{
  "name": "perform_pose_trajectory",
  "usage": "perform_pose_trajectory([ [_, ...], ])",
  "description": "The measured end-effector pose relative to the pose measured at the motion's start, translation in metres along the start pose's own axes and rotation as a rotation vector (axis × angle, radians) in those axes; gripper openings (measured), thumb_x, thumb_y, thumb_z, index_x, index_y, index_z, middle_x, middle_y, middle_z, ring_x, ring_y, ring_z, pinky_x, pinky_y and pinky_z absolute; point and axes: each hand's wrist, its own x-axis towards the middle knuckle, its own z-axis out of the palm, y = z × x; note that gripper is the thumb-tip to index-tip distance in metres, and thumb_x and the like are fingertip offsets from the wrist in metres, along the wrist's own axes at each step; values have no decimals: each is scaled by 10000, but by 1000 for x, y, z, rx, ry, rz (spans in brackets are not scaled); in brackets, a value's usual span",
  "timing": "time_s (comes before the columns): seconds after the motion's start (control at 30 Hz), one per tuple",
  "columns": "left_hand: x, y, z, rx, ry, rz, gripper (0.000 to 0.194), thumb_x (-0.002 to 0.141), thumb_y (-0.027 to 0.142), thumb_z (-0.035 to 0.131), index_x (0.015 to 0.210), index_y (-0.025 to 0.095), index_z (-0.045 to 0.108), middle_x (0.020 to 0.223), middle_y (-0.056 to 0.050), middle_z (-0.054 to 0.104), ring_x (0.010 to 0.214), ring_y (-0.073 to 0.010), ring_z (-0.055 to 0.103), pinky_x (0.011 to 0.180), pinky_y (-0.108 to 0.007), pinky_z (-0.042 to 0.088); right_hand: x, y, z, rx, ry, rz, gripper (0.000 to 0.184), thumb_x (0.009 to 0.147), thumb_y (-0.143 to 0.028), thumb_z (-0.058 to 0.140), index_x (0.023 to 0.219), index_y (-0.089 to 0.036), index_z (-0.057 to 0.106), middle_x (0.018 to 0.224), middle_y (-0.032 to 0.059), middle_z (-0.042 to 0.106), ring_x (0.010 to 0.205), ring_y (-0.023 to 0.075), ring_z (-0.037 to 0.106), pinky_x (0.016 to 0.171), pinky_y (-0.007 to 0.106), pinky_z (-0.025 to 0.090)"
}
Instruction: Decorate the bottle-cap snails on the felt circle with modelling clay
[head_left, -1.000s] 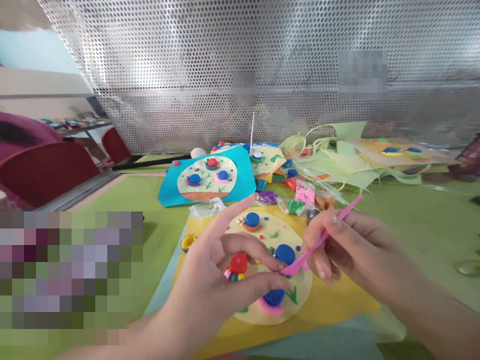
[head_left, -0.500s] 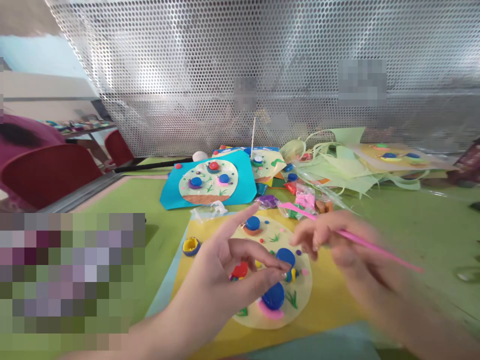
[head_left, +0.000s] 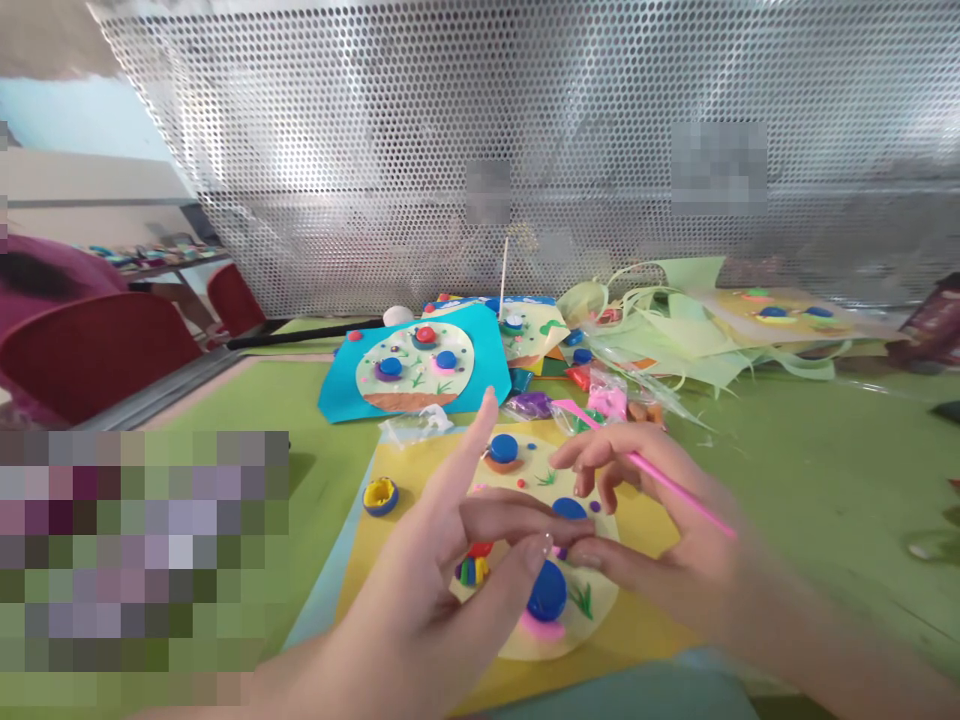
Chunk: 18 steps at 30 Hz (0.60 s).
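Observation:
My left hand is over a pale round paper, its thumb and fingers drawn together and the index finger pointing up. What lies between its fingertips is mostly hidden. My right hand holds a thin pink modelling tool across its fingers, and its thumb meets the left fingertips. Under both hands, the round paper on a yellow sheet carries blue caps, green clay grass and a striped bit of coloured clay.
A blue-and-yellow cap sits at the yellow sheet's left. Behind are a turquoise card with a similar picture, bagged purple clay and pale green paper scraps. A perforated metal panel stands across the back.
My right hand has moved left and down, bringing its thumb to the left fingertips. The pink tool has shifted with it. My left hand has moved slightly.

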Motion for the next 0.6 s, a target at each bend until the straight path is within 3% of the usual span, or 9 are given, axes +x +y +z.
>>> perform_pose_trajectory([
  [0.17,-3,-2,-1,230,-52,259,700,859,72,437,1428,344,133,1073,24,693,1093,-140,587,961,-289,466,-1,1,0,-22,-9,1,352,778,-259,658,1041,-301,427,966,-10,547,835,151,534,699,276,457],
  [0.3,-9,-5,1,383,-152,404,839,783,-11,409,1448,247,-33,1179,-18,642,1157,-150,539,990,-301,451,-2,-1,5,-27,-38,34,420,736,-251,676,1056,-309,410,925,-24,529,845,157,534,709,283,466],
  [0.43,-12,-12,2,659,-228,547,877,780,19,454,1436,147,-115,1181,-77,639,1153,-212,542,948,-349,481,-3,-6,10,-61,-110,109,496,678,-246,710,1055,-317,395,945,-34,543,810,153,546,661,266,478],
  [0.6,-9,-7,0,799,-163,615,852,756,22,433,1438,111,-69,1135,-66,663,1122,-211,567,929,-351,487,-1,-2,3,-101,-74,90,527,665,-288,731,1074,-330,402,932,-32,549,819,166,542,667,277,475],
])
